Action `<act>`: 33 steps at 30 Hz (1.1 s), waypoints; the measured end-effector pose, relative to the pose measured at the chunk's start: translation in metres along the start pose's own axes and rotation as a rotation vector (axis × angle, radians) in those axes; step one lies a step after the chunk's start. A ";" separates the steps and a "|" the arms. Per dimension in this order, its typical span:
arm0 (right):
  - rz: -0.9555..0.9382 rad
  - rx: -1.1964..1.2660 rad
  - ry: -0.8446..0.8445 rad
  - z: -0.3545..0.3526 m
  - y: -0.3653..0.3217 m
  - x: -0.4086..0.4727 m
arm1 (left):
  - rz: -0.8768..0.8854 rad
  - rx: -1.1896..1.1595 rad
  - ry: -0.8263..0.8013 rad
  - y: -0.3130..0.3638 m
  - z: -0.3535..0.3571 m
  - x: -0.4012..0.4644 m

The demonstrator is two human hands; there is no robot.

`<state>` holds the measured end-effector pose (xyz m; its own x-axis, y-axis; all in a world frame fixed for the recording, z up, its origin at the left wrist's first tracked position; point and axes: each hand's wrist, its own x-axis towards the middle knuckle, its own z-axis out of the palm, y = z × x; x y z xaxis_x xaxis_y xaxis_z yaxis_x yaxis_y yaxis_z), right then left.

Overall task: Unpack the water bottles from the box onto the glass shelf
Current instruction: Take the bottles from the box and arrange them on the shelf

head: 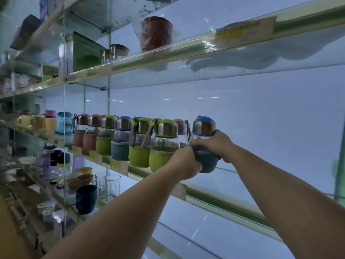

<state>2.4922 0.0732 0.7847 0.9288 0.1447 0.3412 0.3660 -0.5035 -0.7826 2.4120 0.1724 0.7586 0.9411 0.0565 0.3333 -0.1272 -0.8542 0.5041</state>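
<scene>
Bottle of clear plastic with blue cap and blue sleeve point(203, 144) sits gripped between my left hand point(183, 163) and right hand point(216, 144), at the glass shelf point(233, 202) edge; bare shelf stretches rightward.

Your left hand point(183, 161) and right hand point(217, 144) both grip a blue bottle point(204, 144) over the glass shelf point(214, 197), at the right end of a row of bottles point(130, 139), beside a green one.

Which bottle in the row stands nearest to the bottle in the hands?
The green bottle at the right end of the front row, beside the left hand. Both hands grip the blue bottle; the right hand is opposite.
</scene>
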 end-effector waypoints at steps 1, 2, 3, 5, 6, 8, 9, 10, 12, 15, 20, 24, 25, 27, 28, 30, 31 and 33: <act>0.000 -0.005 -0.006 0.001 0.001 0.003 | -0.009 0.003 -0.004 -0.001 0.002 0.004; 0.002 -0.009 -0.010 0.002 0.003 0.005 | -0.017 0.007 -0.011 -0.002 0.004 0.008; 0.006 -0.011 -0.011 0.003 0.005 0.008 | -0.025 0.010 -0.019 -0.003 0.007 0.012; 0.013 -0.018 -0.011 0.005 0.008 0.013 | -0.045 0.008 -0.039 -0.005 0.010 0.017; 0.016 -0.023 -0.010 0.007 0.010 0.015 | -0.054 0.009 -0.051 -0.006 0.011 0.019; 0.024 -0.020 -0.006 0.008 0.014 0.019 | -0.060 0.039 -0.065 -0.008 0.014 0.022; 0.029 -0.006 -0.006 0.008 0.015 0.020 | -0.059 0.061 -0.069 -0.009 0.015 0.024; 0.032 0.006 -0.007 0.009 0.016 0.022 | -0.057 0.080 -0.072 -0.009 0.017 0.026; 0.035 0.014 -0.012 0.009 0.017 0.025 | -0.055 0.110 -0.079 -0.010 0.019 0.029; 0.037 0.020 -0.037 0.010 0.017 0.028 | -0.059 0.113 -0.083 -0.010 0.020 0.032; 0.056 0.021 -0.054 0.010 0.019 0.029 | -0.072 0.058 -0.072 -0.009 0.021 0.032; 0.062 0.004 -0.063 0.010 0.020 0.029 | -0.072 0.037 -0.084 -0.010 0.022 0.032; 0.063 -0.008 -0.060 0.010 0.019 0.028 | -0.075 0.027 -0.085 -0.010 0.023 0.032; 0.068 -0.031 -0.053 0.010 0.018 0.026 | -0.079 0.011 -0.086 -0.010 0.022 0.031; 0.070 -0.039 -0.049 0.010 0.017 0.025 | -0.082 0.006 -0.087 -0.010 0.021 0.030; 0.073 -0.056 -0.049 0.010 0.015 0.022 | -0.085 -0.001 -0.084 -0.009 0.020 0.027; 0.077 -0.062 -0.055 0.009 0.013 0.020 | -0.085 -0.004 -0.079 -0.008 0.019 0.025; 0.089 -0.076 -0.075 0.007 0.011 0.016 | -0.089 -0.010 -0.072 -0.006 0.016 0.019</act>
<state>2.5112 0.0757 0.7783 0.9602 0.1580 0.2302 0.2789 -0.5802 -0.7652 2.4360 0.1697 0.7491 0.9687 0.0944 0.2294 -0.0450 -0.8424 0.5369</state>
